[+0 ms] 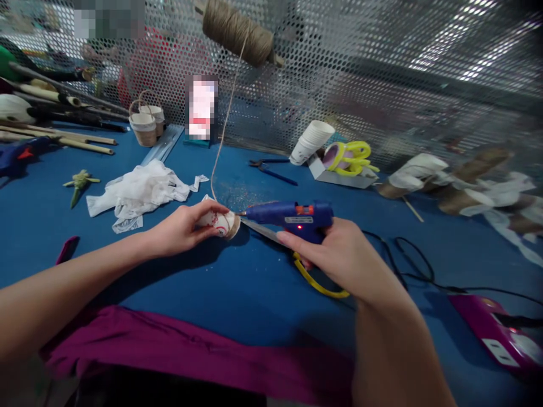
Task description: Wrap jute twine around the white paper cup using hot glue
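Observation:
My left hand [186, 226] is closed around a small white paper cup [219, 222] with red print, lying on its side. A band of twine is wrapped near the cup's right-hand end. In my right hand [339, 257] is a blue glue gun [284, 217] with a lit red light, its nozzle at the wrapped end of the cup. The same hand also keeps hold of scissors with a yellow handle [320, 285], their blades pointing toward the cup. A twine strand [223, 133] runs from the cup up to a twine spool [237, 33].
Crumpled white lace [142, 189] lies left, near twine-wrapped cups [144, 129] and a phone [202, 107]. Blue-handled pliers [275, 171], stacked paper cups [311, 141] and a white box [339, 175] sit behind. A purple power strip [496, 333] and black cable [418, 277] are right.

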A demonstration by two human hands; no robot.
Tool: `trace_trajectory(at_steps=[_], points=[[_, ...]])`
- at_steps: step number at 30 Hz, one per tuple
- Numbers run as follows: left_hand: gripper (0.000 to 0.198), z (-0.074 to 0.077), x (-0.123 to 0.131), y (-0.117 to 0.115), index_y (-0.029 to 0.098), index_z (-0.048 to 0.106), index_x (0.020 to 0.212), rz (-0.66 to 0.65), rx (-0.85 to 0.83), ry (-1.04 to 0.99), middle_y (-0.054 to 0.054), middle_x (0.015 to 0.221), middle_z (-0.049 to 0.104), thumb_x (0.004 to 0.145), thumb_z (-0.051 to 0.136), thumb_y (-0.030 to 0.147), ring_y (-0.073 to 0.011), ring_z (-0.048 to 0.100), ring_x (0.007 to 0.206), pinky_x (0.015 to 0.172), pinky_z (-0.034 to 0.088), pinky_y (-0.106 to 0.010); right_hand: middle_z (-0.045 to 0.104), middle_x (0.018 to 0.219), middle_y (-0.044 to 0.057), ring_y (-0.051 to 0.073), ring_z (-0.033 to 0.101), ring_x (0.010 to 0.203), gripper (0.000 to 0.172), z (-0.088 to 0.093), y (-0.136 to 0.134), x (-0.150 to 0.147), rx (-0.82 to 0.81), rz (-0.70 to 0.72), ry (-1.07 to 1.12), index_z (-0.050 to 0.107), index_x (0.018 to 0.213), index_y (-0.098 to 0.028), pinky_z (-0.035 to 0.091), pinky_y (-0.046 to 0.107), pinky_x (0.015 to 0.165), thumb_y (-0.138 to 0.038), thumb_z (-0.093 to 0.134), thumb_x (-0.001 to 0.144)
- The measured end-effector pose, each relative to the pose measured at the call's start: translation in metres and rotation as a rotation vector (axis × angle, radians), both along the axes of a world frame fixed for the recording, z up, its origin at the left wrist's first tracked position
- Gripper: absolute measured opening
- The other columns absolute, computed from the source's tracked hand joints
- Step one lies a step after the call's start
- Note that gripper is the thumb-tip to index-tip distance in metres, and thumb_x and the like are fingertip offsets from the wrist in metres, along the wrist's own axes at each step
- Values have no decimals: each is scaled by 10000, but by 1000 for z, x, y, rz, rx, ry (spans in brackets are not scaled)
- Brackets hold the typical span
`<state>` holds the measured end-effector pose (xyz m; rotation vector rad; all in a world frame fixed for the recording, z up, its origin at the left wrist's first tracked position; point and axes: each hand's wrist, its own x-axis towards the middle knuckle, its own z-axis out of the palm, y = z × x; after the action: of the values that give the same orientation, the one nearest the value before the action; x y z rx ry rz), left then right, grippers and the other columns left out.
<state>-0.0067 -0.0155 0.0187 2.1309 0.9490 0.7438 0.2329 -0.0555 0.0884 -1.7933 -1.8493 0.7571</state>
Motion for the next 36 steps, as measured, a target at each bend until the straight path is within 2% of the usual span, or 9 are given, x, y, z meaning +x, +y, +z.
trace_trajectory(at_steps=[3,7,13,19,36], points=[[284,0,1,-1,156,496,1124,-14,-14,-13,-92,1064,599,851,497,232,-180,594,905,814,457,-307,630,544,3,179,591,526,251,-3,0,-1,45,48,-85,635,707,-206,457,280,480,-454,609,728],[292,1,1,1,143,493,1119,-3,-55,-25,-101,1049,609,844,501,239,-186,597,893,803,462,-319,705,758,31,236,637,715,250,-7,1,-1,73,66,-151,669,848,-212,489,328,587,-426,587,749],[300,0,1,0,127,498,1117,4,-57,-20,-110,1041,616,841,502,246,-194,600,884,795,461,-328,711,833,50,260,640,801,264,-9,1,-2,42,73,-141,675,901,-193,496,351,643,-393,581,757],[304,1,1,0,132,496,1122,-4,-58,-22,-104,1037,621,845,504,257,-192,603,887,792,466,-318,710,848,45,268,636,829,243,-8,-1,-3,40,73,-149,681,881,-201,494,349,661,-384,579,757],[279,1,1,-1,160,485,1121,-17,-37,-18,-99,1048,618,853,497,234,-185,605,894,795,470,-312,693,743,39,236,623,709,224,-3,-4,-5,23,84,-188,656,800,-206,487,331,608,-408,567,762]])
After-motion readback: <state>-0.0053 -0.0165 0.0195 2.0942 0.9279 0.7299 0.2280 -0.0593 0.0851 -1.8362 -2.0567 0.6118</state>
